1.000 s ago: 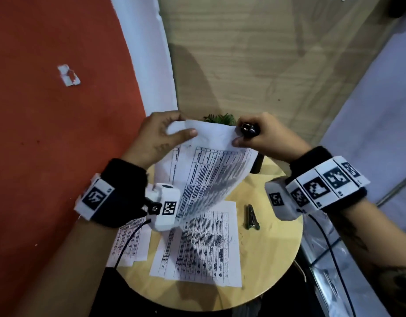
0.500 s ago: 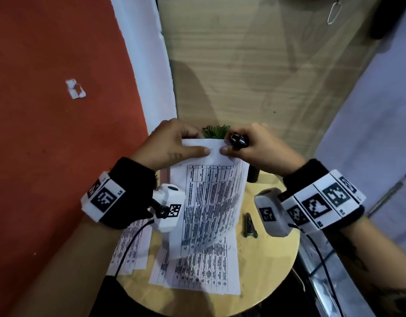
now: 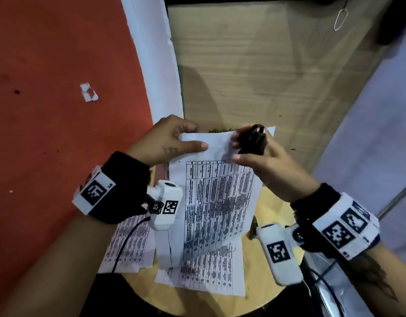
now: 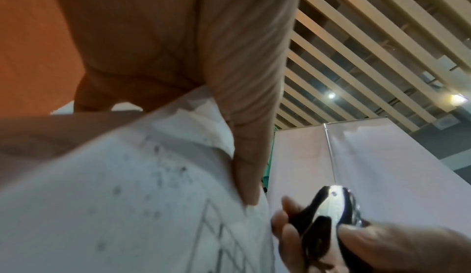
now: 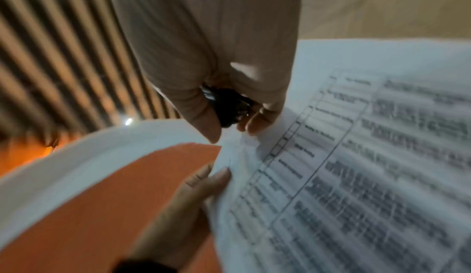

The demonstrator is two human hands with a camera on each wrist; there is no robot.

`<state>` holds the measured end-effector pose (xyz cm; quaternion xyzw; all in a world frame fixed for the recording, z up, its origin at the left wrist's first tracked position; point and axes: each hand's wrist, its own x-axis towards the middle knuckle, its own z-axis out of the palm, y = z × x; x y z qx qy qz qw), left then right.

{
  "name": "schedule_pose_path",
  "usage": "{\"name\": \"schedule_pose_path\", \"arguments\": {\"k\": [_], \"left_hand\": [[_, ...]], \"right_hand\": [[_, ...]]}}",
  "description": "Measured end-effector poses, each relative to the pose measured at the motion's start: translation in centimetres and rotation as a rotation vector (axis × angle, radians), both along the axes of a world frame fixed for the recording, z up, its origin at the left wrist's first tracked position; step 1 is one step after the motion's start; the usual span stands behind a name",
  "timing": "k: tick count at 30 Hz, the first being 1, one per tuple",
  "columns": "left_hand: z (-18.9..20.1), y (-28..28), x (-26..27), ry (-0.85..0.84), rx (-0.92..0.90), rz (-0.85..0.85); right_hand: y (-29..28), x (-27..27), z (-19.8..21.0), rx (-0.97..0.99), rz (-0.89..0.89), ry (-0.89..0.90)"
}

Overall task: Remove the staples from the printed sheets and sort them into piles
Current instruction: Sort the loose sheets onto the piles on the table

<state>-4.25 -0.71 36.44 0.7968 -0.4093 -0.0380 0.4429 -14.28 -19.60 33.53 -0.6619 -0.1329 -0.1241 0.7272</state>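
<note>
Orange wall on one side, wood panelling straight ahead, and a little round wooden worktop (image 3: 261,291) sitting below both hands. So the left hand (image 3: 165,143) has a pinching grip on the top edge of the stapled printed sheets (image 3: 220,202), thumb flat across the front, holding them up off the worktop so they hang down. The right hand (image 3: 272,165) is right beside it at the same top edge, its grip curled tight around a black staple remover (image 3: 252,139), whose working end points at the paper just right of the left thumb. I honestly can't make out the staple itself in any view, too small and blurry, so no idea if it's halfway out or untouched. Progress-wise I'd say it's somewhere in the middle: below the left grip there are two lots of loose printed pages already lying on the worktop, a pile under the left wrist (image 3: 128,243) and a sheet directly beneath the held set (image 3: 208,275), so the sorting looks started. What's left, as far as I can tell, is getting this set unstapled and dealt onto those piles. Count: one set in hand, two piles down, one remover in use, plus one small dark metal tool (image 3: 254,227) lying on the worktop under the right wrist, mostly hidden.
</note>
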Motion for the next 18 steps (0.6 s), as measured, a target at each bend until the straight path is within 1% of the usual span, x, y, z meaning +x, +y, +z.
{"name": "schedule_pose_path", "arguments": {"k": [1,3,6,7,9,11,18], "left_hand": [[0.1,0.1,-0.2,0.008,0.005,0.004],[0.5,0.3,-0.7,-0.010,0.010,0.011],[0.9,0.5,-1.2,-0.027,0.007,0.009],[1.0,0.5,-1.3,-0.031,0.007,0.009],[1.1,0.4,-1.4,-0.055,0.019,0.011],[1.4,0.5,-1.7,-0.072,0.021,0.004],[2.2,0.2,-3.1,-0.075,0.026,0.018]], "right_hand": [[0.2,-0.1,0.0,-0.063,-0.013,-0.057],[0.7,-0.3,0.3,-0.249,-0.094,-0.173],[1.1,-0.3,0.0,-0.633,-0.306,-0.441],[1.2,-0.2,-0.1,-0.708,-0.362,-0.517],[1.4,-0.2,-0.2,-0.759,-0.421,-0.596],[1.7,-0.2,-0.3,-0.769,-0.432,-0.640],[1.7,-0.3,0.3,-0.774,-0.451,-0.680]]}}
